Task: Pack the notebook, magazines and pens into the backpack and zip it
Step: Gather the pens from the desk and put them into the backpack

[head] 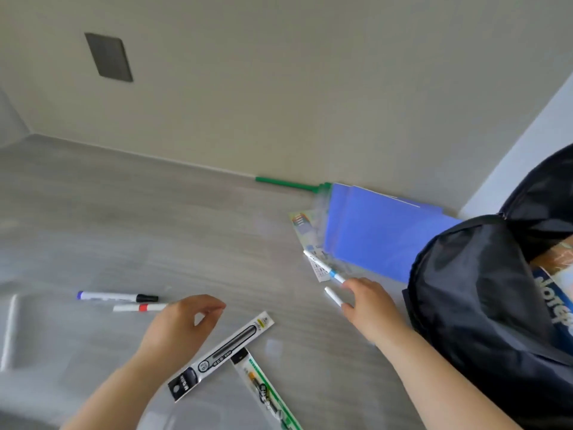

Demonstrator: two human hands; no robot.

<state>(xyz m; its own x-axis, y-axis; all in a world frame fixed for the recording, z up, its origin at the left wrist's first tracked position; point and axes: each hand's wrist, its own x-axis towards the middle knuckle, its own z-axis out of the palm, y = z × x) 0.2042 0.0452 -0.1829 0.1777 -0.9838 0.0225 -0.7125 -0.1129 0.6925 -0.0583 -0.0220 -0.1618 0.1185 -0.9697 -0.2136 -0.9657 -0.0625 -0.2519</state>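
Right hand (pixel 369 302) has its grip closed on two white pens (pixel 333 296). One of them carries a blue band, and both stick out up and to the left from between the fingers, just beside the backpack (pixel 471 274). Left hand (pixel 186 318) hovers low over the table (pixel 155 228) with its grip loosely curled. Thumb and forefinger are close together but apart, and nothing shows between them.

The packing looks partly done. The backpack stands open at the right edge of the view, and a printed cover (pixel 555 308) with large lettering shows inside its mouth. Lying unpacked on the table are:

- a blue-ended marker (pixel 117 296) with a black cap
- a red-banded marker (pixel 139 307) just beside it
- a black pen pack (pixel 221 355) and a green pen pack (pixel 266 395) near the forearms

Blue sheets (pixel 372 234) lie against the wall over a printed paper (pixel 302 220), close to the bag. These may be the magazines, in which case they also have to go in. The zip is not yet closed.

The cover's lettering is cut off by the frame edge, so it cannot be told for certain whether this is the notebook or a magazine. Most of the bag's inside and its zip are out of view. The red-banded marker's near end runs behind the left hand, so whether they touch cannot be told. The green pack is cut off at the bottom edge.
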